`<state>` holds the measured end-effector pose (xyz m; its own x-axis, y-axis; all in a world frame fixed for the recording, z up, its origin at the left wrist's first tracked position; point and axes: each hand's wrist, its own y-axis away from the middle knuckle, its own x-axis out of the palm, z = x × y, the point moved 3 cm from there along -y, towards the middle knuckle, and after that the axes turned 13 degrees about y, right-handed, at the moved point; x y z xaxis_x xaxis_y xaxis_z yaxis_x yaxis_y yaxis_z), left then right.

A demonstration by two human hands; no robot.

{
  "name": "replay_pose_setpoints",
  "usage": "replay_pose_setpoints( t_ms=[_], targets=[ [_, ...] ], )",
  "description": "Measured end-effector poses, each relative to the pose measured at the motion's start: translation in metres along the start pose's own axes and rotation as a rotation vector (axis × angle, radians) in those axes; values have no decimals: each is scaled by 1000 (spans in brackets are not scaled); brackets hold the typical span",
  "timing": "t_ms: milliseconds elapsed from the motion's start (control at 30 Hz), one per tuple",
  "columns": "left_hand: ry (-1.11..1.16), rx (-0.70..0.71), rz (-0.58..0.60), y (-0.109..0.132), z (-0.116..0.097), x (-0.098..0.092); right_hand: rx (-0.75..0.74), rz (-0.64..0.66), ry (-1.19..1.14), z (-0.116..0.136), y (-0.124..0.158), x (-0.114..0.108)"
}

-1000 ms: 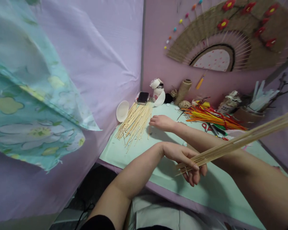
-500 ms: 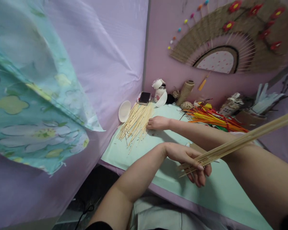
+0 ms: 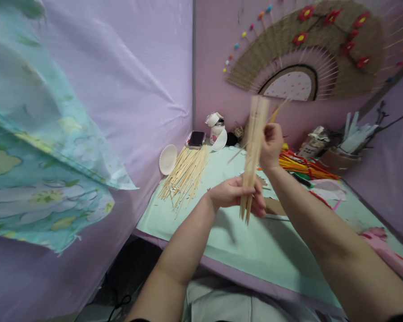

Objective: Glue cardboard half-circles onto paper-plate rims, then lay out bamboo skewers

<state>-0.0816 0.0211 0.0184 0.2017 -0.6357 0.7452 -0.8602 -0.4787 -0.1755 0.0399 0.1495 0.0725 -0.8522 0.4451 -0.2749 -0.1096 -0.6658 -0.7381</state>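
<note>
A bundle of pale bamboo skewers (image 3: 251, 152) stands nearly upright over the table, pointed ends down. Near its lower end, my left hand (image 3: 235, 194) is closed around it. My right hand (image 3: 272, 145) is raised just right of the bundle with its fingers curled. Thin skewers appear to run slantwise through its grip, passing behind the bundle; how many I cannot tell. More loose skewers (image 3: 184, 174) lie spread at the table's left end, apart from both hands.
A white scalloped dish (image 3: 168, 159), a phone (image 3: 196, 139) and a jar (image 3: 217, 130) stand around the loose skewers. Brown cardboard (image 3: 275, 207) lies behind my hands. Orange and red strips (image 3: 305, 165) and a pink glue gun (image 3: 386, 252) are rightward. A woven fan (image 3: 342, 67) hangs on the wall.
My right hand has come back from the loose skewers to beside the bundle. My left hand has lifted and turned the bundle from slanting right to nearly upright.
</note>
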Motion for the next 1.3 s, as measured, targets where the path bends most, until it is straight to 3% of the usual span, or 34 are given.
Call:
replay_pose_setpoints(
  t_ms=[67, 100, 167, 233, 333, 433, 600, 733, 833, 933, 1000, 1033, 1133, 1300],
  targets=[
    [16, 280, -260, 3, -17, -10, 156, -149, -84, -17, -12, -29],
    [21, 389, -389, 3, -23, -16, 237, -161, -137, -24, -16, -41],
    [5, 492, -619, 3, -27, -27, 422, -38, -260, -33, -18, -56],
    [-36, 433, -737, -2, -21, -35, 555, 172, -337, -31, -12, -61],
    [-52, 222, -621, -14, -3, -37, 630, 391, -350, -19, 6, -55],
    [-5, 125, -463, -19, 11, -34, 623, 440, -279, -8, 23, -42],
    [14, 111, -467, -20, 16, -35, 639, 403, -186, -4, 34, -24],
    [-17, 160, -492, -20, 13, -33, 644, 443, -296, -11, 31, -16],
    [-91, 183, -376, -20, 15, -21, 626, 451, -309, -18, 37, -9],
    [-178, -80, -147, -23, 33, -3, 480, 616, -171, -14, 61, 8],
    [-197, -262, -9, -25, 50, 6, 219, 873, -42, -2, 85, 27],
    [-202, -316, 40, -27, 57, 8, 95, 943, 11, 4, 97, 36],
    [-213, -369, 110, -32, 74, 7, -141, 1004, 115, 18, 121, 61],
    [-220, -339, 115, -32, 73, 2, -279, 1035, 180, 20, 130, 81]
  ],
)
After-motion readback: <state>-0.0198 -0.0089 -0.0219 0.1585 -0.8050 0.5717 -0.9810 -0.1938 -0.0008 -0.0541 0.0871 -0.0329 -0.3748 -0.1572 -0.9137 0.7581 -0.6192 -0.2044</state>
